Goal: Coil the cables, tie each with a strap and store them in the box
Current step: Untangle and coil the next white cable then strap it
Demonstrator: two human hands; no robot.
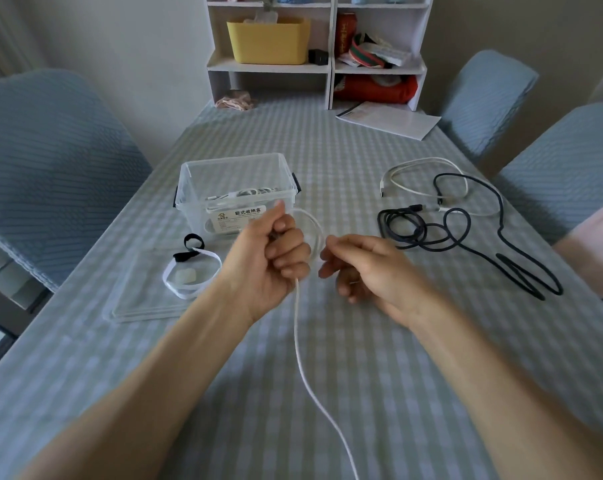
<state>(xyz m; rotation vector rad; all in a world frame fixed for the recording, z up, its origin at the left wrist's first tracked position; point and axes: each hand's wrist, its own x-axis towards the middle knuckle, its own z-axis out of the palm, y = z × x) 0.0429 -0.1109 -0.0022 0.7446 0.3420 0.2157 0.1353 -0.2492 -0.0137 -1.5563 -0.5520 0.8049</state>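
My left hand (272,258) grips a loop of a white cable (298,341) in its fist above the table. The cable's loose tail trails down toward the near edge. My right hand (365,268) hovers just right of the loop with fingers loosely bent; whether it touches the cable I cannot tell. The clear plastic box (189,174) stands behind my left hand with coiled cables inside. A black strap (193,243) and a white strap (170,276) lie on the clear lid (126,306) at the left.
A dark cable (500,237) and another white cable (417,168) lie loose on the right of the checked tablecloth. A white shelf unit (329,64) with a yellow bin stands at the far edge, papers (397,121) beside it. Blue chairs flank the table.
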